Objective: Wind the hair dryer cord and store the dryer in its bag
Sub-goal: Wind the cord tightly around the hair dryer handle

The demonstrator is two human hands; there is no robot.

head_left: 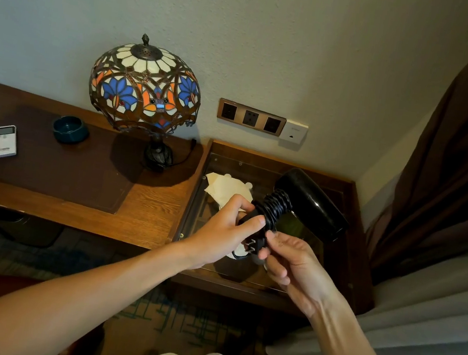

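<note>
Black hair dryer (pixel 311 202), cord (pixel 274 207) wound, no writing legible.

The room was dim and warm-toned, lit from above and somewhat in front of the stained-glass lamp (pixel 145 88), which looked unlit. The lamp threw a broad soft shadow onto the surface (pixel 45 173) below and to its right. A small highlight glinted on the black hair dryer (pixel 311 202), right of the lamp. Focus was fairly sharp near the lamp; wide-angle distortion bent the curtain (pixel 467 151) far to its right, and the forearms below it stretched toward the frame's edge
</note>
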